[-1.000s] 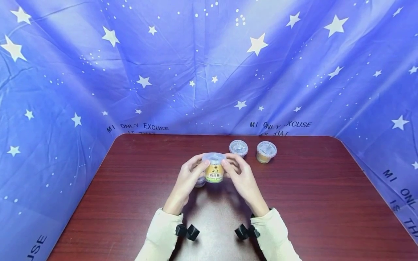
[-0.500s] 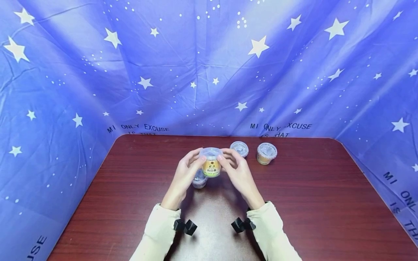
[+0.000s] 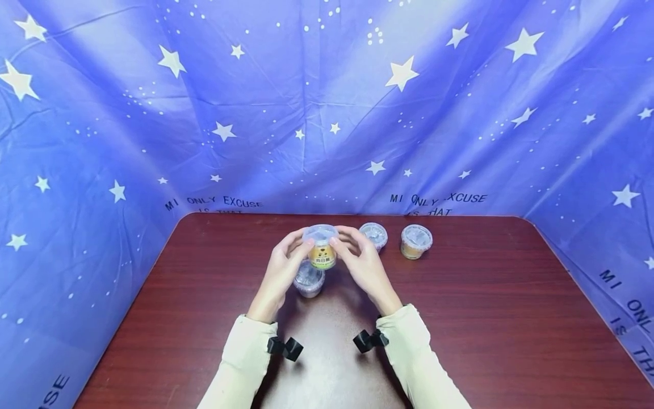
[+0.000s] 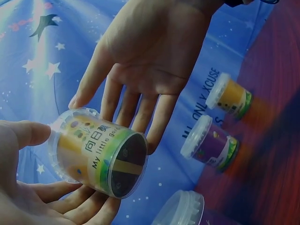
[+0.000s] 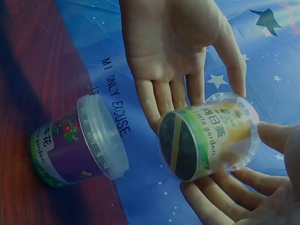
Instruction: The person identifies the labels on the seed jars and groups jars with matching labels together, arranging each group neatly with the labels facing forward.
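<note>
Both hands hold one clear plastic cup [image 3: 323, 258] above the table. Its label is yellow and green with dark lettering, and its clear lid [image 3: 320, 233] faces up. The left hand [image 3: 278, 270] grips its left side, thumb at the rim and fingers behind. My right hand [image 3: 367, 267] grips the opposite side the same way. In the right wrist view the cup's dark bottom [image 5: 178, 147] shows. A lidded cup with a purple label [image 5: 65, 152] stands on the table just below the held one, partly covered by it in the head view.
Two more lidded cups stand toward the back right of the dark red table [image 3: 511, 318]: one with a purple label [image 4: 213, 147] and one with a yellow label [image 3: 415, 243]. A blue star-printed cloth [image 3: 306, 102] hangs behind and along both sides.
Both hands have moved the cup slightly left and farther from the body. The cup standing below it shows more now. The two cups at the back have stayed put.
</note>
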Available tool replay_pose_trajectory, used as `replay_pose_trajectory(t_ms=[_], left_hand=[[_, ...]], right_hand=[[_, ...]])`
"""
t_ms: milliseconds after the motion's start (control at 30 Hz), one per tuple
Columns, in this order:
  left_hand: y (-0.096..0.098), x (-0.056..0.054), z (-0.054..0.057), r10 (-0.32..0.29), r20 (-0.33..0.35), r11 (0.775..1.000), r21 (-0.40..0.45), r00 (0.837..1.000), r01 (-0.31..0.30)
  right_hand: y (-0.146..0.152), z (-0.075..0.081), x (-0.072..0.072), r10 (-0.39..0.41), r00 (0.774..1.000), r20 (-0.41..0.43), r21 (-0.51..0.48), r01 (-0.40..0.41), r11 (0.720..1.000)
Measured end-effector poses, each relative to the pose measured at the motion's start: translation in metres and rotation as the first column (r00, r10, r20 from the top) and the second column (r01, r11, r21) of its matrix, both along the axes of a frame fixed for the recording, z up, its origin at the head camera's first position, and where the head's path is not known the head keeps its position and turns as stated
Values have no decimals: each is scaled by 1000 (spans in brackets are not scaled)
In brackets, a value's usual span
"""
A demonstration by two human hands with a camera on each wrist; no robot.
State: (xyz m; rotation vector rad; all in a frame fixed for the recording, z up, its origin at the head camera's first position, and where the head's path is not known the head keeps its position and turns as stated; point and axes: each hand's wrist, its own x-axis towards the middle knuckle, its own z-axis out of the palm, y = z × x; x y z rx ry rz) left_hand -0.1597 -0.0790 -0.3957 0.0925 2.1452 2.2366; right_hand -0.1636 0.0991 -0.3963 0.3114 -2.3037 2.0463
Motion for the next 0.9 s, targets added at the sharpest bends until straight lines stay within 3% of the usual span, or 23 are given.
replay_pose_trajectory(t_ms=[233,600,900], left_hand=[[-5,-6,-7,-4,3,1000,19,1000,4],[-10,-21,-18,21,-13,1000,-6,1000,-21],[-14,-30,-32,51,4,998,46,999,-51]], right_hand=[[-5,-6,-9,46,999,-11,1,-46,999],[-12,-19,-24,20,1000,-21,-34,-20,999],[-19,-31,-37,26,1000,0,-29,-26,999]])
